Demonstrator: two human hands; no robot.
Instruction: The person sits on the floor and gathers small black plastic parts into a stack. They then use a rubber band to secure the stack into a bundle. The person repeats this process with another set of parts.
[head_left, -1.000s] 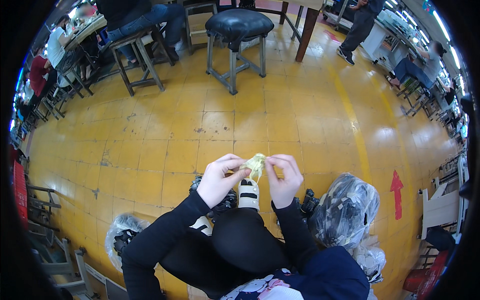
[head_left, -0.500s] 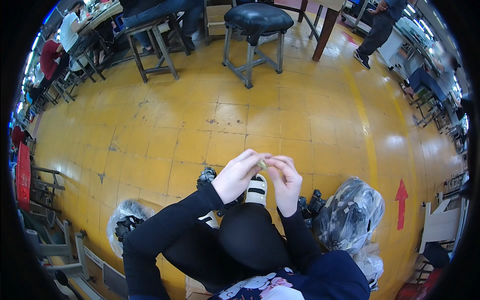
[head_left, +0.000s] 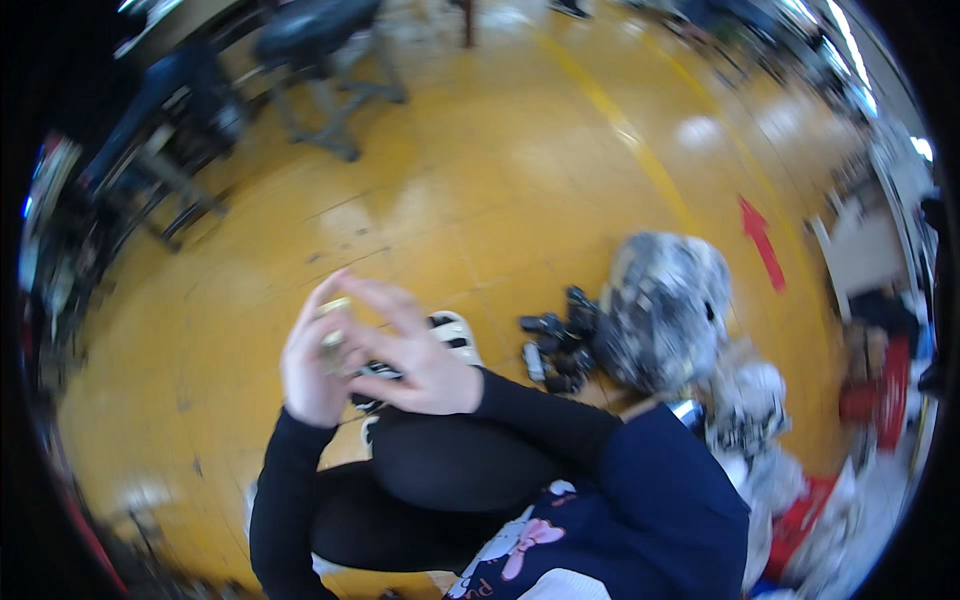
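Observation:
My left hand is raised over my knees, its fingers curled around a small yellowish thing that is too blurred to name. My right hand reaches across to it from the right. Its thumb and fingers are spread, and the fingertips overlap the left hand at the yellowish thing. Motion smears both hands, so exact finger contact is hard to see. Beneath them are my black-clad knees and a light shoe with dark straps.
On the yellow tiled floor at right lie several small black parts beside a stuffed clear plastic bag. More whitish bags and a red item lie nearer me. A dark padded stool stands at the far left.
The view has swung to the right. My hands, earlier together at the fingertips over the shoe, are now farther left in view, with the right hand reaching across to the left.

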